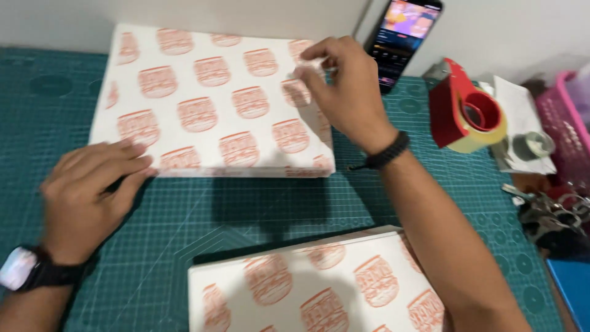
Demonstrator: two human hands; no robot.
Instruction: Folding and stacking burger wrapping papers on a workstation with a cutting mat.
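Nearest the camera, a stack of white paper sheets (pixel 319 289) printed with orange burger shapes lies on the green cutting mat (pixel 184 221), well short of the wrapped box and touched by neither hand.

The wrapped box (pixel 215 104) lies flat on the mat beyond that stack, covered in the same white paper with orange burger prints, its near edge facing the person.

The left hand (pixel 86 190) rests at the near left corner of the box, fingers stretched out almost flat and close together, their tips pressing on the paper at that corner; it grips nothing.

The right hand (pixel 344 86) hovers over the far right corner of the box, thumb and forefinger pinched together on what looks like a small clear strip of tape (pixel 310 64) against the paper, the other fingers curled loosely.

To the right of the box stands a red tape dispenser (pixel 461 107) holding a yellowish roll, and further right a pink basket (pixel 565 123) at the picture's edge.

Beyond the box's far right corner a phone (pixel 402 37) leans against the pale wall, its screen lit in orange and purple
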